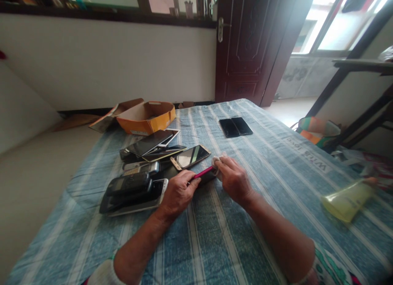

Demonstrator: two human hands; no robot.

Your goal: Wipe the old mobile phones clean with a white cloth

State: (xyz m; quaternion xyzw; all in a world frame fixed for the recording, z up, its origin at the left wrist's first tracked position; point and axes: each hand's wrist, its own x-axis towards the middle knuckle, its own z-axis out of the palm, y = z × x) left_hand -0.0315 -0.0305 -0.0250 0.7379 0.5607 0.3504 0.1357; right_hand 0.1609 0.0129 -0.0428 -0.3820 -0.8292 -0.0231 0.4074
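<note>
My left hand [179, 191] is closed on one end of a phone with a bright pink edge [203, 172], seen almost edge-on with a dark face below. At its other end, my right hand [235, 176] pinches a crumpled whitish cloth [216, 165] against it. Just beyond my hands lies a gold-framed phone [194, 157], its glossy screen facing up. Left of my left hand is a pile of phones and handsets, with a thick black one [129, 183] on top. Behind it, a black phone [150, 141] leans on several others. My fingers hide part of the pink-edged phone.
An opened orange cardboard box [156, 123] stands at the far left edge of the bed-like surface with a blue striped cover [270, 170]. Two black phones [236, 127] lie side by side farther back. A yellow translucent pouch [346, 201] is at right.
</note>
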